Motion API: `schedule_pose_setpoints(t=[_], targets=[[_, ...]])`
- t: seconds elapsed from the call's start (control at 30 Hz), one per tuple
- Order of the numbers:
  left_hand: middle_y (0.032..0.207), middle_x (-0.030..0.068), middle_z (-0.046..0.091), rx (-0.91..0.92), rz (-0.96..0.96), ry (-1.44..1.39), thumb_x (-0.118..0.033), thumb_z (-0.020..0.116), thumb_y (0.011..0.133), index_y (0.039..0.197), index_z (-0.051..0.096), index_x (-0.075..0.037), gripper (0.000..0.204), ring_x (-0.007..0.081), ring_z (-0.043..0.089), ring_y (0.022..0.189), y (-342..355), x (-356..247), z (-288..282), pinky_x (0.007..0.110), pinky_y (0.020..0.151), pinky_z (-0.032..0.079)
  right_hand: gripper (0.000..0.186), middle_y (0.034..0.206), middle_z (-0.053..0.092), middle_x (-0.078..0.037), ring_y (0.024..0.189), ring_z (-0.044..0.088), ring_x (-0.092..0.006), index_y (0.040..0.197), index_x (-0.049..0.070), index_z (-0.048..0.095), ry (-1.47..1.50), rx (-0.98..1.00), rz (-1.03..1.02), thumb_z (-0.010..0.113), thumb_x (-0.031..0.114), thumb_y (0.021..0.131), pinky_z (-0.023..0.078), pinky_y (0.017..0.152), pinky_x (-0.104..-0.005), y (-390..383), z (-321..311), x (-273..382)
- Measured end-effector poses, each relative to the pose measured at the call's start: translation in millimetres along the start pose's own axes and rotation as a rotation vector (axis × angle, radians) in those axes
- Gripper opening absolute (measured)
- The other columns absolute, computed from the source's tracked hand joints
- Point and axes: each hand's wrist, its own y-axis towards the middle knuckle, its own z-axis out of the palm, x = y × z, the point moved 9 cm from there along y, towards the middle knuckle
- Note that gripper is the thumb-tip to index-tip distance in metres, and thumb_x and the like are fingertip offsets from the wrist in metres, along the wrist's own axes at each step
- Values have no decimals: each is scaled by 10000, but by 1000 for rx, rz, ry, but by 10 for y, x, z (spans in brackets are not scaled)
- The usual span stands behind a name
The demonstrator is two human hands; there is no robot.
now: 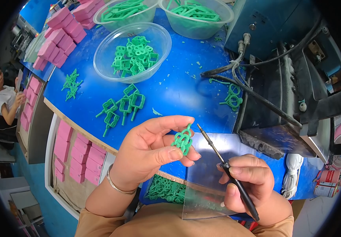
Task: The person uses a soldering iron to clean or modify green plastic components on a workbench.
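The left hand pinches a green piece over the blue desk, long axis upright, stemmed end pointing up and slightly right; the right hand grips a black-handled tool slanting up-left.

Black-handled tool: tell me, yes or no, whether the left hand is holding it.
No, the right hand grips the black-handled tool, while the left hand holds a green piece.

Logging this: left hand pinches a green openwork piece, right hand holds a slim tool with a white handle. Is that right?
Nearly: the slim tool in the right hand has a black handle, not white, as the head view shows. The left hand does pinch the green openwork piece.
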Motion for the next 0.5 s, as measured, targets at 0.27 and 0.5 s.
schedule_pose_setpoints(t=[0.27,0.5], targets=[[1040,168,542,-128,17,34,-92,675,754,1224,419,46,553,254,626,807,3,-11,-13,294,619,536,270,784,610,-150,499,549,-177,887,-2,566,35,-15,-52,673,85,655,424,439,-260,30,-49,60],[1035,162,543,-128,25,4,-136,690,750,1220,424,29,566,235,606,812,7,-24,-20,305,681,527,257,769,603,-127,515,557,-177,872,-2,568,50,76,-90,668,101,659,430,452,-265,36,2,117]])
